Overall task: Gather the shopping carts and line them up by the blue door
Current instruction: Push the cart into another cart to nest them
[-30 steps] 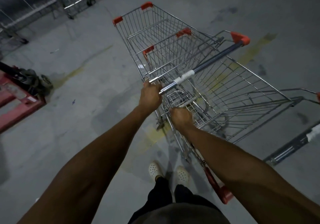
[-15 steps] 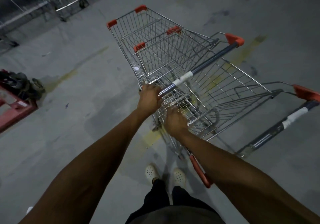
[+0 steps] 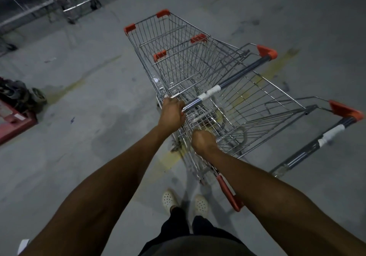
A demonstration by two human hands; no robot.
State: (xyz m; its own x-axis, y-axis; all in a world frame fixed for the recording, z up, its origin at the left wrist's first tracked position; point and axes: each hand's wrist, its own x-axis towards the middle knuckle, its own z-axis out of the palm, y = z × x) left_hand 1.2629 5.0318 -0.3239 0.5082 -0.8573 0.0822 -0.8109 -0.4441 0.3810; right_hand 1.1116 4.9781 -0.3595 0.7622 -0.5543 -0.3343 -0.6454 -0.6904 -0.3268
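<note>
Two wire shopping carts with red corner caps are nested together on the concrete floor. The front cart [image 3: 170, 37] points away from me, and the rear cart [image 3: 263, 105] sits pushed into it. My left hand [image 3: 173, 113] grips the left end of the front cart's handle bar [image 3: 235, 77], near its white tape. My right hand [image 3: 202, 140] grips the wire side rim of the rear cart. The rear cart's own handle [image 3: 324, 139] sticks out at the right, untouched. No blue door is in view.
More parked carts [image 3: 77, 6] stand at the top left. A red pallet jack [image 3: 17, 115] with dark wheels sits at the left edge. Faded yellow lines [image 3: 277, 63] cross the floor. My feet in white shoes [image 3: 170, 198] are just behind the carts.
The nested carts have swung so they point more straight ahead, and the rear cart's handle has come fully into view at the right. Both hands kept their grips.
</note>
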